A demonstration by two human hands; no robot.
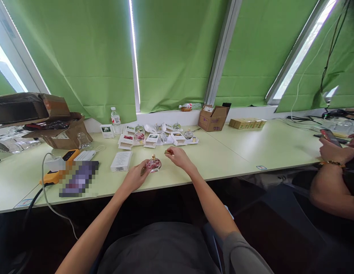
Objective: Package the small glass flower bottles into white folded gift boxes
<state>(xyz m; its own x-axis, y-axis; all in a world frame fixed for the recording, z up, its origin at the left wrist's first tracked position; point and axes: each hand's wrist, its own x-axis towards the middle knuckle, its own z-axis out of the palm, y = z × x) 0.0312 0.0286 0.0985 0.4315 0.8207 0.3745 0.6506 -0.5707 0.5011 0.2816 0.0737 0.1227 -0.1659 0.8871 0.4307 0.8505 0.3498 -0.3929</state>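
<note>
A round glass perfume bottle (pixel 154 164) with pink inside and a gold neck stands upright near the table's front edge. My left hand (pixel 137 174) grips it by its left side. To the right of the bottle, my right hand (pixel 178 156) pinches a small gold piece that looks like a bottle cap (pixel 167 152), held apart from the neck. A white box (pixel 121 161) with a barcode lies left of the bottle. Behind my hands, several perfume bottles (pixel 139 136) and opened white boxes (pixel 151 140) are grouped together.
At the left are an open cardboard box (pixel 65 133), an orange power strip (pixel 51 177) and a blurred dark flat object (pixel 79 179). A water bottle (pixel 115 121) and a brown carton (pixel 213 118) stand at the back. On the right, another person's hand (pixel 336 152) holds a phone.
</note>
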